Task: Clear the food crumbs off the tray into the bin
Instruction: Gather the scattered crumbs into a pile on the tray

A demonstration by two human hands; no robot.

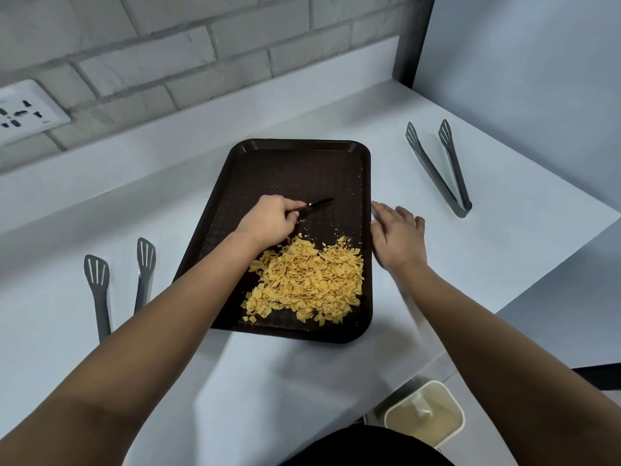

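Left hand [268,219] gripped a small black utensil [317,205] over the dark tray [295,163]. Right hand [398,235], fingers straight, rested at tray's right rim. Yellow crumbs [309,280] piled in tray's near-right part; bin [425,412] stood below counter [504,237].

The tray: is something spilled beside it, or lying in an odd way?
Nothing lies spilled beside it. The yellow crumbs sit heaped in the near right part of the brown tray, with only scattered specks farther up. The tray lies a little askew on the counter.
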